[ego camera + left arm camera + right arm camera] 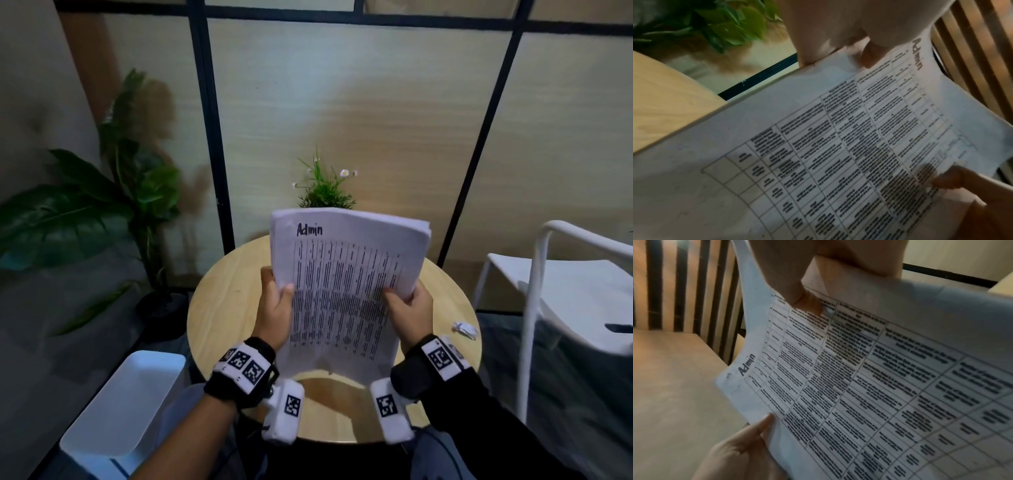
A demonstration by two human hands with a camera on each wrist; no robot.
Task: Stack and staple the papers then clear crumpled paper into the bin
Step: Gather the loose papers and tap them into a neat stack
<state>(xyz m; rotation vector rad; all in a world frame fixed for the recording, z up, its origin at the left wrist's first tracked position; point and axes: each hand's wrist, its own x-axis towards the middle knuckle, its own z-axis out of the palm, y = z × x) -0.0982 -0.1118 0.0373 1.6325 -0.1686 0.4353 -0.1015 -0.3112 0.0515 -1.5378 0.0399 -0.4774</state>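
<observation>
A stack of printed papers (342,287) with "Admin" handwritten at the top stands upright over the round wooden table (233,308), its bottom edge near the tabletop. My left hand (274,308) grips the stack's left edge, thumb on the front. My right hand (407,308) grips the right edge the same way. In the left wrist view the papers (818,162) fill the frame, with my left thumb (871,53) on the sheet. The right wrist view shows the papers (869,386) and my right thumb (809,301) pressing the page. A crumpled paper ball (465,329) lies at the table's right edge.
A white bin (126,404) stands on the floor at the lower left of the table. A small potted plant (323,192) sits behind the papers. A white chair (565,291) is at the right, a large leafy plant (102,205) at the left.
</observation>
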